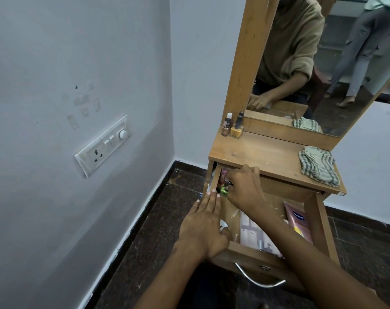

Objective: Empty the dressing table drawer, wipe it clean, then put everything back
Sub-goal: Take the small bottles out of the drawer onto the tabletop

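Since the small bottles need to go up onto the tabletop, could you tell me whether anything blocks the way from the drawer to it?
Nothing visible does. The right hand grips small bottles at the drawer's back left corner; the tabletop above is bare there.

- The drawer (245,253) stands pulled out from under the bench (263,152), toward the viewer, its handle (256,278) on the near front face.
- On the bench, two small bottles (232,126) stand side by side at the far left corner, against the foot of the mirror (323,63).
- A crumpled cloth (318,167) lies on the bench's right end, well apart from the bottles.
- Inside the drawer, small bottles (223,181) crowd the far left corner, partly under the bench's edge.
- A tube (297,219) lies along the drawer's right wall; a flat packet (252,233) lies in the middle.
- The left hand (203,228) rests on the drawer's left wall; the right hand (245,188) reaches into the far left corner.
- A switch panel (102,146) sits on the wall left of the bench.
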